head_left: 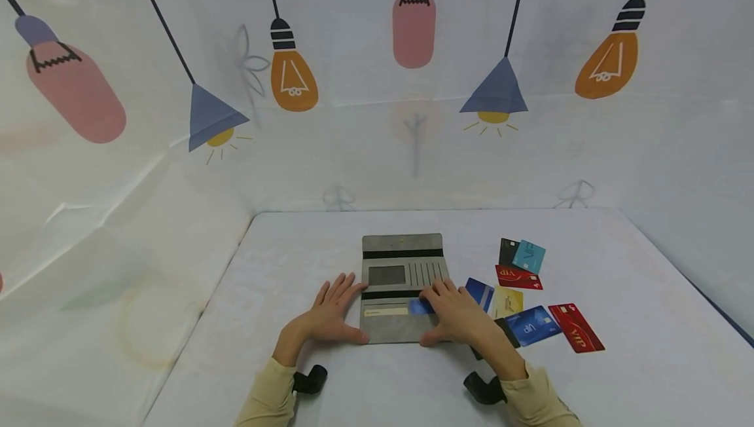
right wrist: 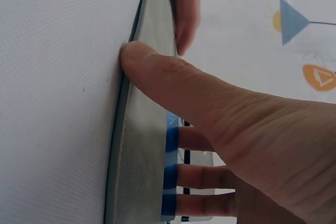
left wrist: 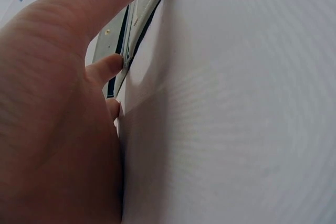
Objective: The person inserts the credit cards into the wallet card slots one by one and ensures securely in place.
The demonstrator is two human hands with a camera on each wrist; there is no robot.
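A grey wallet (head_left: 393,329) lies unfolded on the white table, with card slots, a clear window and dark bands inside. Tucked in its lower pocket is a blue card (head_left: 417,307), beside a pale strip. My right hand (head_left: 462,314) reaches over the wallet's right side. Its fingertips press on the blue card (right wrist: 170,171) while the thumb rests on the wallet's near edge. At the left edge, my left hand (head_left: 328,317) lies with fingers spread, thumb at the near corner and index fingertip at the side.
Right of the wallet lie loose cards: a blue card (head_left: 533,325), a red card (head_left: 577,329), a yellow card (head_left: 508,301) and several others, some partly under my right forearm. Farther back, a light-blue card (head_left: 529,257) overlaps a dark one. A wall sheet printed with lamps stands behind.
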